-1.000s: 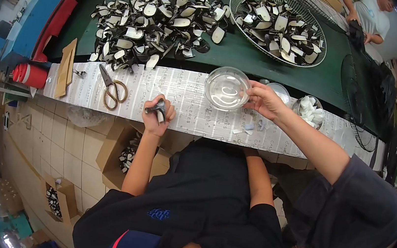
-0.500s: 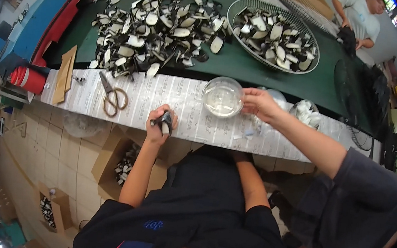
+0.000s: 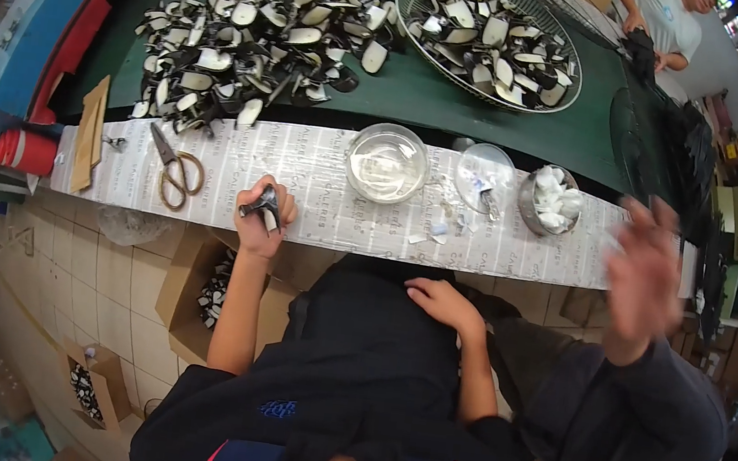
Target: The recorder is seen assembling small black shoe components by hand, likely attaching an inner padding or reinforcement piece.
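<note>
My left hand is closed around a dark shoe heel with a pale face, just at the front edge of the paper-covered bench. My right hand lies palm down on my dark lap below the bench edge, fingers stretched out and holding nothing. In front of my hands stands a clear round bowl, apparently with liquid in it. Scissors with bronze-coloured handles lie left of my left hand.
Many similar heels lie piled on the green table; more fill a wire basket. A clear round lid and a tin of white wads stand right. A co-worker's blurred hand hovers there. Cardboard boxes stand on the floor.
The co-worker's hand has let go of the clear bowl and pulled back to the right. My right hand now shows on my lap. My left hand still grips the heel; the view has shifted.
</note>
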Demonstrator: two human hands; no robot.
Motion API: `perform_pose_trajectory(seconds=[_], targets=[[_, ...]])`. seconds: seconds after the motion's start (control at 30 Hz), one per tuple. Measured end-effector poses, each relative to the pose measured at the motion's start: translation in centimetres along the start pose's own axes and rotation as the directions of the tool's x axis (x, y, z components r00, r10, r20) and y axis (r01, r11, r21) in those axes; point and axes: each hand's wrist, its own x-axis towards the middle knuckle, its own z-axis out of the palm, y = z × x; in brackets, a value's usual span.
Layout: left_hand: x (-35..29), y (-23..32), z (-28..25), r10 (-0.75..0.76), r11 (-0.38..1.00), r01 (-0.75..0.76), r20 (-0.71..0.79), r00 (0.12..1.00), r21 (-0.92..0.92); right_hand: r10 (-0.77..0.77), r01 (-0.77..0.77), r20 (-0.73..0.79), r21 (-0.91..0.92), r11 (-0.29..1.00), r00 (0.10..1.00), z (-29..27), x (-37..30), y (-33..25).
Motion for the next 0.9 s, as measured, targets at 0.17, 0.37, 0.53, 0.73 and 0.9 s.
perform_pose_trajectory(seconds=[0.17, 0.37, 0.53, 0.73, 0.9], targets=[[0.9, -0.2, 0.1, -0.064, 0.966, 0.065, -0.011, 0.998, 0.249, 0.216, 0.351, -0.804, 0.461, 0.815, 0.554, -4.1, -6.6, -5.6], [0.8, -0.8, -0.1, -0.033, 0.961, 0.076, -0.164, 0.986, 0.266, -0.015, -0.058, -0.963, -0.032, 0.998, 0.27, -7.4, -1.4, -4.1], [0.6, -0.7, 0.0, -0.019, 0.959, 0.058, -0.141, 0.99, 0.279, -0.132, -0.072, -0.973, -0.148, 0.986, 0.19, -6.7, 1.2, -2.5], [0.8, -0.9, 1.3, 0.03, 0.909, 0.073, -0.238, 0.971, 0.411, -0.056, -0.035, -0.992, -0.061, 0.998, 0.115, -6.9, 1.5, -1.8], [0.7, -0.6, 0.6, -0.008, 0.936, 0.097, -0.253, 0.967, 0.34, -0.1, -0.099, -0.986, -0.114, 0.989, 0.131, -7.0, 1.5, -2.3]])
